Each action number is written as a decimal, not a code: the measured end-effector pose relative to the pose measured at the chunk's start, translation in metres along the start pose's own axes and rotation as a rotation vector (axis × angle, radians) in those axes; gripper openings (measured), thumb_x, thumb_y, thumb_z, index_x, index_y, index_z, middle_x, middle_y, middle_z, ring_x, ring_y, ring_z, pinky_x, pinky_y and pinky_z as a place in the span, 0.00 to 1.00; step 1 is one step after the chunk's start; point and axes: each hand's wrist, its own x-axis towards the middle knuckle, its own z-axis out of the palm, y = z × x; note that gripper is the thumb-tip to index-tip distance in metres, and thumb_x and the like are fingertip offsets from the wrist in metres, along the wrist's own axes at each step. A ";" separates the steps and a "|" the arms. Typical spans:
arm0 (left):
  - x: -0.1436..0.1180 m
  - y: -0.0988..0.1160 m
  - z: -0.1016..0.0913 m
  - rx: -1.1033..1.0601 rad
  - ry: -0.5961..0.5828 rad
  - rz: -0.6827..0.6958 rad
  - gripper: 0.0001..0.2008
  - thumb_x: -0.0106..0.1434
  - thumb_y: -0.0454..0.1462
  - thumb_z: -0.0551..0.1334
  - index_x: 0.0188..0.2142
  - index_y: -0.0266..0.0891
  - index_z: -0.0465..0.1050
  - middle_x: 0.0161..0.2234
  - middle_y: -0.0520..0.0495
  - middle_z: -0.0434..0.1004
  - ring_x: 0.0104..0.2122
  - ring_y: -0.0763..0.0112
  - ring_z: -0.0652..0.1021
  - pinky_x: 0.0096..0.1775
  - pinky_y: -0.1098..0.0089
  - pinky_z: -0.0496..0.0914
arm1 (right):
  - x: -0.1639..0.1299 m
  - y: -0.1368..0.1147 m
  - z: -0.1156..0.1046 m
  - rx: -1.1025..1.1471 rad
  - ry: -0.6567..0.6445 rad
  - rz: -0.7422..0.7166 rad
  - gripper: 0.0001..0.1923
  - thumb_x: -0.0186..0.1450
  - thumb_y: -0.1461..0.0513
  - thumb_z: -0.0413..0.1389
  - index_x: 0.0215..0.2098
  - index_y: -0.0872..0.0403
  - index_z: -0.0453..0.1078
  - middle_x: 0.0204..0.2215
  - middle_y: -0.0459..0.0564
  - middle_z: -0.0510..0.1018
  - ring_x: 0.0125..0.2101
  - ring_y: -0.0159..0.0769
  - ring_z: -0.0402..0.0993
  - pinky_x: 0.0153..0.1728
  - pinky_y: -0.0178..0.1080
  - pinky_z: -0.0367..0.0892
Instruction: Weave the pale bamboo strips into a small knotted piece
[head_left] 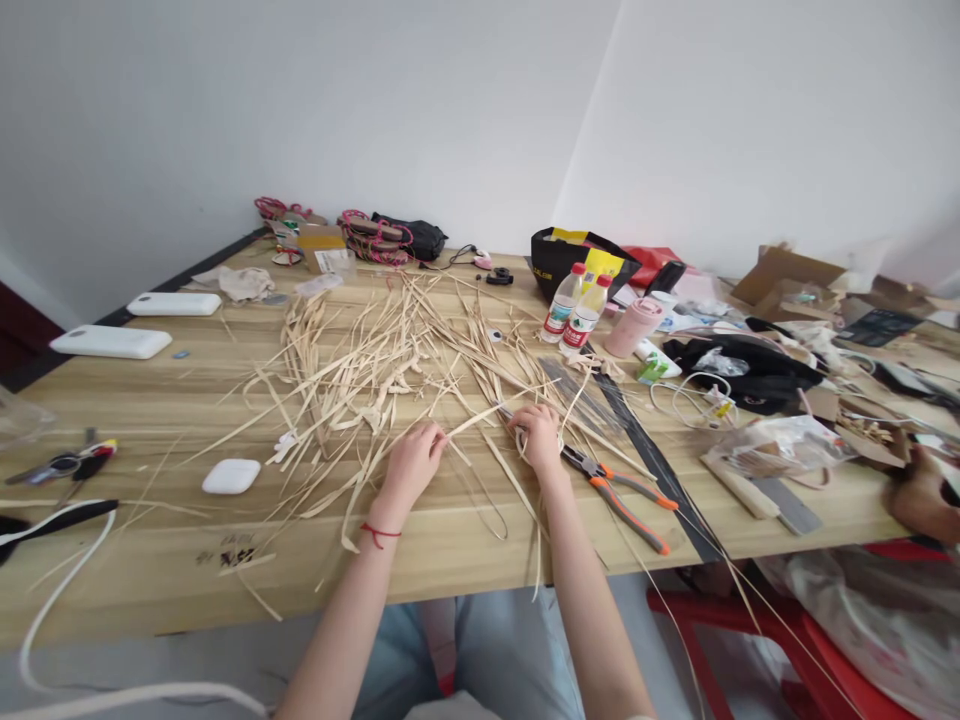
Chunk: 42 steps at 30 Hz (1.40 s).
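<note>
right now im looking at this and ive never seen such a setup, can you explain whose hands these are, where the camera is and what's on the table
There is no machine here, just a person's two bare hands. The single picture comes from a camera worn on that person's head, looking forward and down, so the forearms enter from the bottom.

The left hand pinches a pale strip. The right hand is bent over among more strips; its exact grip is hard to make out. Beside it lie pliers with orange and grey handles.

On the wooden table, a loose heap of strips spreads out beyond the hands. Two bottles with red caps stand near a pink cup.
</note>
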 end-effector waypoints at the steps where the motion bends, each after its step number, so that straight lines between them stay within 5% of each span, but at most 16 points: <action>1: 0.000 0.001 -0.001 -0.025 0.045 -0.001 0.08 0.65 0.39 0.51 0.33 0.40 0.66 0.31 0.47 0.73 0.29 0.67 0.73 0.31 0.69 0.64 | 0.000 0.000 0.000 -0.004 0.010 0.012 0.20 0.48 0.76 0.45 0.25 0.50 0.73 0.28 0.46 0.76 0.37 0.40 0.65 0.47 0.47 0.53; 5: 0.001 0.004 -0.004 -0.152 0.290 0.073 0.08 0.65 0.36 0.51 0.40 0.39 0.67 0.37 0.44 0.72 0.39 0.66 0.73 0.41 0.66 0.67 | 0.002 -0.002 0.001 0.009 0.165 0.021 0.23 0.52 0.76 0.43 0.36 0.52 0.73 0.33 0.49 0.76 0.40 0.40 0.67 0.49 0.48 0.53; 9: 0.001 0.004 -0.003 -0.181 0.382 0.125 0.10 0.65 0.34 0.51 0.41 0.41 0.69 0.39 0.45 0.73 0.42 0.65 0.73 0.45 0.63 0.66 | 0.004 -0.011 0.002 0.103 0.233 -0.060 0.20 0.59 0.72 0.45 0.42 0.51 0.72 0.40 0.52 0.75 0.44 0.42 0.66 0.51 0.49 0.54; 14: 0.004 0.005 -0.002 -0.259 0.450 0.018 0.07 0.63 0.37 0.55 0.35 0.40 0.70 0.32 0.47 0.76 0.35 0.66 0.74 0.41 0.65 0.67 | 0.004 -0.031 -0.004 0.231 -0.052 -0.195 0.23 0.54 0.74 0.46 0.39 0.50 0.74 0.39 0.50 0.76 0.47 0.43 0.65 0.52 0.50 0.55; 17: 0.009 0.005 -0.003 -0.326 0.421 -0.051 0.07 0.63 0.39 0.55 0.33 0.39 0.70 0.27 0.48 0.75 0.32 0.67 0.74 0.39 0.66 0.66 | 0.004 -0.045 -0.012 0.376 -0.230 -0.205 0.27 0.52 0.74 0.47 0.46 0.49 0.70 0.47 0.50 0.72 0.52 0.44 0.62 0.55 0.52 0.53; 21: 0.015 0.006 -0.001 -0.522 0.290 -0.129 0.10 0.63 0.42 0.55 0.33 0.38 0.70 0.25 0.50 0.73 0.26 0.70 0.74 0.31 0.71 0.66 | 0.003 -0.059 -0.019 0.823 -0.367 -0.100 0.28 0.58 0.65 0.52 0.57 0.48 0.60 0.54 0.52 0.66 0.53 0.43 0.63 0.55 0.48 0.57; 24: 0.016 0.011 0.000 -0.577 0.217 -0.145 0.10 0.63 0.42 0.54 0.33 0.38 0.70 0.25 0.50 0.73 0.25 0.71 0.73 0.29 0.72 0.66 | 0.002 -0.065 -0.016 1.048 -0.404 0.043 0.23 0.62 0.58 0.52 0.56 0.48 0.61 0.51 0.52 0.70 0.49 0.42 0.68 0.52 0.46 0.62; 33: 0.014 0.025 0.001 -0.511 0.009 -0.008 0.08 0.63 0.38 0.54 0.32 0.39 0.69 0.28 0.50 0.75 0.29 0.71 0.73 0.33 0.71 0.65 | 0.004 -0.062 0.018 1.021 -0.040 0.256 0.08 0.52 0.56 0.63 0.25 0.53 0.73 0.28 0.48 0.76 0.30 0.37 0.73 0.33 0.39 0.68; 42: 0.012 0.016 -0.008 -0.456 -0.103 -0.055 0.12 0.63 0.42 0.53 0.29 0.39 0.69 0.25 0.49 0.73 0.24 0.70 0.70 0.28 0.70 0.61 | 0.010 -0.035 0.017 1.022 0.219 0.453 0.13 0.54 0.52 0.60 0.28 0.53 0.69 0.18 0.42 0.70 0.21 0.31 0.67 0.28 0.36 0.65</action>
